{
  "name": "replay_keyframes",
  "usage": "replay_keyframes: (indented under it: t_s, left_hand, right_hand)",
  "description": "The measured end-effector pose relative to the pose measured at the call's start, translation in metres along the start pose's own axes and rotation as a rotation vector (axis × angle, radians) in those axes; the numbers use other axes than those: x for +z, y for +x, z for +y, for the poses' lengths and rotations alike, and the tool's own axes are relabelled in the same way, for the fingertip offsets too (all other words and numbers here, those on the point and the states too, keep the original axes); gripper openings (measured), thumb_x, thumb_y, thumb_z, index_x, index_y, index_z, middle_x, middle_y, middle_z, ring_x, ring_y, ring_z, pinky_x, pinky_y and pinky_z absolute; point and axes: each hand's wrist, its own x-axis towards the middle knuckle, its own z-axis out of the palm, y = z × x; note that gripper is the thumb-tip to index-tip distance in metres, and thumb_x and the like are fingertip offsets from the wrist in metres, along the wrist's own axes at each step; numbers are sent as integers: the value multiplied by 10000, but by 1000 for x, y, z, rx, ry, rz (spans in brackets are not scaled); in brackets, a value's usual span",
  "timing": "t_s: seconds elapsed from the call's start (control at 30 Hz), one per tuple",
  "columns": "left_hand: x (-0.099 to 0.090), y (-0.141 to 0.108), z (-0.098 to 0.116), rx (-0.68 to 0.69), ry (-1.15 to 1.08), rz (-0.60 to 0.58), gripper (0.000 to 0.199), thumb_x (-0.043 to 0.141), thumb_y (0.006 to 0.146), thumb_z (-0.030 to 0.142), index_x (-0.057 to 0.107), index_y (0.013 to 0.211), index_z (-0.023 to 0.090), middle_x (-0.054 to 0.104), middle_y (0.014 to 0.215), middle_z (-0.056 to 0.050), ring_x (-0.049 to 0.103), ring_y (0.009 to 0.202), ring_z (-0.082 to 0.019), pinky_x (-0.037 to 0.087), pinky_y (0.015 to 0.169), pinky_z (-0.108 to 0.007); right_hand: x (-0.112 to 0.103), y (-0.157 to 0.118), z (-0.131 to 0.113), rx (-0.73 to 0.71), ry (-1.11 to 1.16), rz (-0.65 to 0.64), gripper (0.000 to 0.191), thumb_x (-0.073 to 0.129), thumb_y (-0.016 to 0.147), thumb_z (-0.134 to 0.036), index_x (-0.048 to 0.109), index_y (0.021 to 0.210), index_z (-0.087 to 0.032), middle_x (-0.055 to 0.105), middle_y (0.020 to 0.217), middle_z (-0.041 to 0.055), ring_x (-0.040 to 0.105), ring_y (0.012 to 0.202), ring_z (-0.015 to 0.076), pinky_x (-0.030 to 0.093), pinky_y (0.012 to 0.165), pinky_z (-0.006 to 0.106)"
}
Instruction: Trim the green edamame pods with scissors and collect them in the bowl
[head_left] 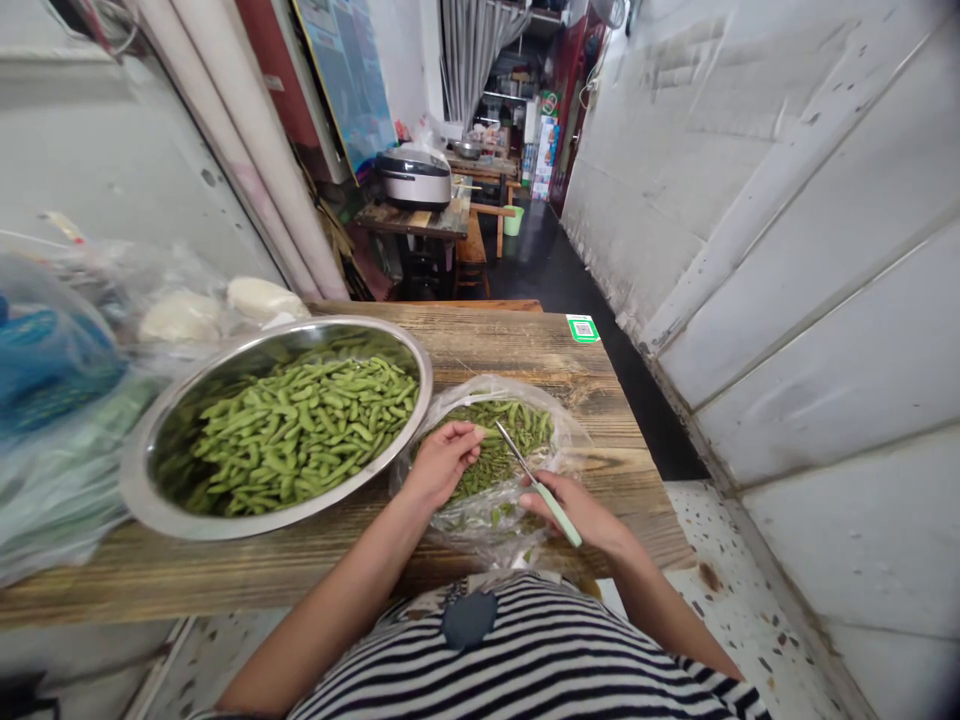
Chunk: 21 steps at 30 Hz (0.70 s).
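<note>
My left hand pinches a single green edamame pod between its fingertips, above a clear plastic bag of untrimmed pods. My right hand grips a small knife with a pale green handle. Its thin steel blade points up and left, towards the pod in my left hand. A large stainless steel bowl to the left of my left hand is heaped with green edamame pods. Neither hand touches the bowl.
All of this rests on a worn wooden table. Plastic bags crowd its left end, and a small QR code sticker sits near the far edge. A white-tiled wall rises on the right. A rice cooker stands on a farther table.
</note>
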Motion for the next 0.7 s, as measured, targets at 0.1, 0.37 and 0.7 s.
replay_keyframes:
  t_s: [0.1,0.37,0.7]
  left_hand:
    - [-1,-1,-2,-17,-38,0,340,847,502,239,596,705,132,609,600,24,534,534,-47,411,499,-147]
    - [5,-5,-3,-39,-75,1,300,838,531,195,595,690,120,637,622,0,568,568,-57,445,535,-151]
    - [6,-5,-11,-65,-52,-17,270,827,551,185,603,683,115,642,613,-12,578,562,-63,459,536,-148]
  right_hand:
    - [0,1,1,8,-5,-10,439,567,816,-539,603,993,-139,532,684,-6,432,511,83,355,485,198]
    - [-1,1,0,40,22,-61,426,584,803,-542,596,967,-149,505,616,-29,424,445,72,340,422,185]
    - [1,1,-5,96,178,-94,429,601,771,-572,565,865,-155,395,460,-84,361,356,58,310,328,156]
